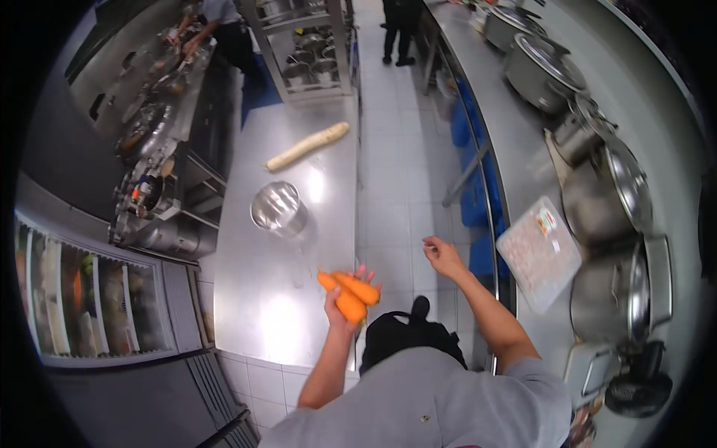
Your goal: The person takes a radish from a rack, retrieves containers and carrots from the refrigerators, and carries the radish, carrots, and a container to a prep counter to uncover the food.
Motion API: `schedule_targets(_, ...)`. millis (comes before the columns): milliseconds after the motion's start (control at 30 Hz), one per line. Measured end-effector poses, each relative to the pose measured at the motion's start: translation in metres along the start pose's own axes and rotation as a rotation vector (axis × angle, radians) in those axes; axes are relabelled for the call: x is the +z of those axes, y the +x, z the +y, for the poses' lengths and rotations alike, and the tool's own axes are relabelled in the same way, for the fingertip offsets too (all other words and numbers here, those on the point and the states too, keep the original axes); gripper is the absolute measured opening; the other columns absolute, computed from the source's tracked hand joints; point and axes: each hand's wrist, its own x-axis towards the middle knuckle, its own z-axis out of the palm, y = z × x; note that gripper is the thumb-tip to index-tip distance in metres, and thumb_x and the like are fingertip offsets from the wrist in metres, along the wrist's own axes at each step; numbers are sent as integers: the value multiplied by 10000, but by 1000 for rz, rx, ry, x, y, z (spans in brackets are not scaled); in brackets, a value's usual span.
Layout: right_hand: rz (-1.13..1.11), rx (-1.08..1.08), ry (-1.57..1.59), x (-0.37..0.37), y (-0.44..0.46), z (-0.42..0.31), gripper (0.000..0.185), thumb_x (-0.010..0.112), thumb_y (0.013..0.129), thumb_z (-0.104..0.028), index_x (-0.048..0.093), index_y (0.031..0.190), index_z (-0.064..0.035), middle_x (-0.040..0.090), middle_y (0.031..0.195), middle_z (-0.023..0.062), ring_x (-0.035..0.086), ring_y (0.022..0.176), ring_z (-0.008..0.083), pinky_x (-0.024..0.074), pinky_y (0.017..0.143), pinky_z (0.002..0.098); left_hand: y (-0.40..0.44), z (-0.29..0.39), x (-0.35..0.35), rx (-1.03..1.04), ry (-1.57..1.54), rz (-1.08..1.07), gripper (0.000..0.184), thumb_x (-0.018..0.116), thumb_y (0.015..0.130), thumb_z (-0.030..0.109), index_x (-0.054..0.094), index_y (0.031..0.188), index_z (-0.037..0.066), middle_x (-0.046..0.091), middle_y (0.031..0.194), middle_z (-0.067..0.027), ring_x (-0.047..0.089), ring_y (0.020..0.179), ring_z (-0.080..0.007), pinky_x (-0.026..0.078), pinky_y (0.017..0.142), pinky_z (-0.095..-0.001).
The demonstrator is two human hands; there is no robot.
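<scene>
Over the edge of a glossy steel table (250, 295), the left hand (337, 316) curls its fingers around two smooth, tapering orange carrots (351, 305); the right hand (445, 258), fingers loosely bent, appears empty.

A steel table (250, 313) bears a long pale root (308, 146) and a metal bowl (278, 210), while the counter (515, 160) alongside carries pots (544, 71) and a plastic pack (539, 257).

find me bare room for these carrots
The rectangular steel table is bare between the round shiny metal bowl and the near edge, left of the orange carrots, and left of the long whitish root. On the long steel counter, the aisle-side strip beyond the flat pale tray is bare; its wall side is crowded with large metal pots.
</scene>
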Motion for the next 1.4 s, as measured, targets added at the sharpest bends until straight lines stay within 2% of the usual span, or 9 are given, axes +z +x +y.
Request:
schedule_targets(200,-95,-680,-107,43,184,-111,394,591,888,-186,555,1243,-17,588,1238,190,538,1151,392,438,991,452,30,-14,-9,231,21,125,404,624,818,347,572,1128,93,393,1484,-181,364,1369,-383,268,1113,-637)
schedule_targets(333,-102,-707,-265,76,275,-217,555,595,874,-172,426,1388,-51,427,1434,160,425,1287,351,371,1053,484,62,-15,-9,279,15,124,411,645,813,346,578,1129,93,367,1504,-186,363,1369,-403,243,1119,-656)
schedule_targets(567,314,-862,-677,142,428,-285,546,610,863,-172,460,1381,-89,448,1424,132,421,1311,315,318,1088,520,143,20,11,265,148,63,432,645,810,308,537,1186,124,367,1498,-171,348,1374,-399,233,1122,-664)
schedule_targets(633,-196,-602,-831,138,432,-288,547,687,798,-214,526,1304,-86,517,1337,133,433,1302,334,343,1081,489,159,30,17,235,162,117,450,643,814,303,518,1204,115,359,1495,-197,344,1376,-401,239,1118,-669)
schedule_targets(733,-332,-674,-749,120,413,-265,480,689,765,-279,604,1204,-102,617,1200,100,552,1191,297,425,1005,467,188,44,19,235,136,195,462,642,813,304,509,1208,104,348,1495,-218,358,1361,-425,246,1110,-678)
schedule_targets(767,-473,-592,-591,109,402,-254,523,731,703,-344,636,1143,-77,656,1087,137,626,1052,308,497,882,428,199,50,12,235,126,164,479,643,807,305,507,1219,100,335,1504,-215,376,1342,-446,254,1102,-684)
schedule_targets(900,-503,-347,-168,63,333,-180,495,750,686,-375,657,1048,-50,662,1015,170,643,987,329,512,816,418,227,71,17,160,16,65,497,640,802,292,505,1249,121,435,1415,-188,441,1282,-432,299,1083,-668)
schedule_targets(1267,128,-178,-107,-118,83,-78,347,697,779,-301,556,921,-18,576,917,155,596,905,357,476,774,447,275,-29,101,-424,192,-370,595,740,726,271,489,1257,176,449,1392,-147,404,1322,-354,325,1107,-585)
schedule_targets(1400,252,-67,137,-146,27,-48,495,676,848,-443,595,1070,-7,602,1001,118,613,934,304,494,819,426,319,-75,72,-503,60,-361,604,763,710,287,498,1242,178,404,1440,-170,355,1368,-366,273,1144,-578)
